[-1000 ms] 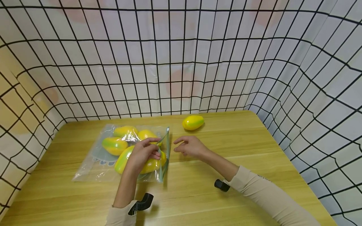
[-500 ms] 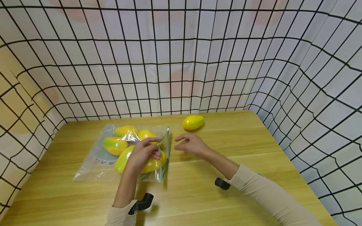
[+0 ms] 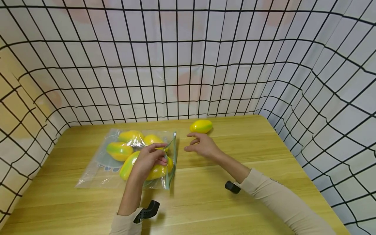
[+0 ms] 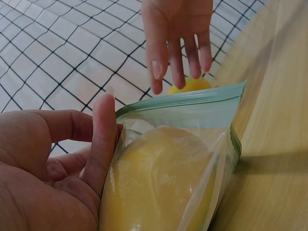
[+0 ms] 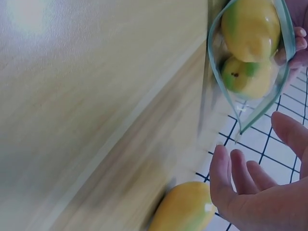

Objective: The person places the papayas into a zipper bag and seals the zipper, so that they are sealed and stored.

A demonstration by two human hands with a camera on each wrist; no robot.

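A clear zip bag with a pale green zip edge lies on its side, its mouth facing right. Several yellow-green mangoes fill it, two of them showing through the gaping mouth in the right wrist view. My left hand pinches the upper lip of the bag near the mouth. One loose mango rests on the table toward the back. Just in front of that mango is my right hand, fingers spread and slightly bent, holding nothing.
A wooden table carries everything. Black grid netting over pale sheeting rises behind the table and along both sides. The loose mango sits near the back edge.
My right hand has moved slightly right and back, closer to the loose mango. The left hand keeps its hold on the bag, which has stayed in place.
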